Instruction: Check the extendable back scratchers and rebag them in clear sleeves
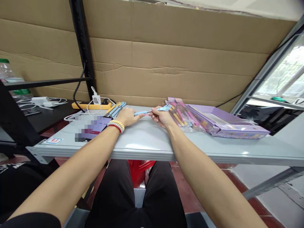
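Observation:
A blue back scratcher (pixel 142 112) with a claw-shaped head and a short metal shaft lies level between my two hands, just above the grey table (pixel 147 139). My left hand (pixel 128 117) pinches its handle end; beaded bracelets circle that wrist. My right hand (pixel 163 117) is closed around the part near the claw head, which sticks out past the fingers to the right. Several more back scratchers, yellow and blue (pixel 116 109), lie behind and left of my left hand. To the right of my right hand are several back scratchers in clear wrappers (pixel 184 115), pink and yellow.
An open purple box (pixel 239 131) stands at the right of the table. On the left lie a phone or tablet (pixel 97 126), partly blurred, and a yellow power strip (pixel 83 105) with a white charger (pixel 96 98) and cables. Cardboard (pixel 166 57) forms the back wall.

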The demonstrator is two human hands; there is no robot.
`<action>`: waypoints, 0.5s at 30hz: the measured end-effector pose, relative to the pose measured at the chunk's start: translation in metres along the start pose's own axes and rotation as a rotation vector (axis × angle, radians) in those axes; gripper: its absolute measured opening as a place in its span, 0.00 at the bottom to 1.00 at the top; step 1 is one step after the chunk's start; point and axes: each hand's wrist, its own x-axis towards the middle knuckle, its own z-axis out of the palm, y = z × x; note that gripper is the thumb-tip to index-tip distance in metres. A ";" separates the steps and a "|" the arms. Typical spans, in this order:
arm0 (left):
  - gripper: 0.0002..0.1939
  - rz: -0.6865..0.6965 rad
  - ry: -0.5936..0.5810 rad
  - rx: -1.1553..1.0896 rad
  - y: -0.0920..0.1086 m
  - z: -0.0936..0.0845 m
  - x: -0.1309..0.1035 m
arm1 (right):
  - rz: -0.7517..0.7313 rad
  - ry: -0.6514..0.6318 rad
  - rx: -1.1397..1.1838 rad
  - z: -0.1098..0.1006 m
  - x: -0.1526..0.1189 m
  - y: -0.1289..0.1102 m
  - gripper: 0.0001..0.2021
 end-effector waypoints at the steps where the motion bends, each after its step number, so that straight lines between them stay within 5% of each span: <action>1: 0.35 0.001 -0.002 0.006 0.001 0.000 0.000 | -0.003 0.004 0.003 0.001 0.000 0.000 0.14; 9: 0.33 0.028 -0.029 -0.001 -0.001 0.006 0.004 | -0.001 -0.006 -0.007 0.002 -0.001 0.002 0.13; 15: 0.27 0.181 -0.040 -0.156 -0.004 0.014 0.006 | 0.121 0.159 -0.004 -0.002 0.000 -0.001 0.11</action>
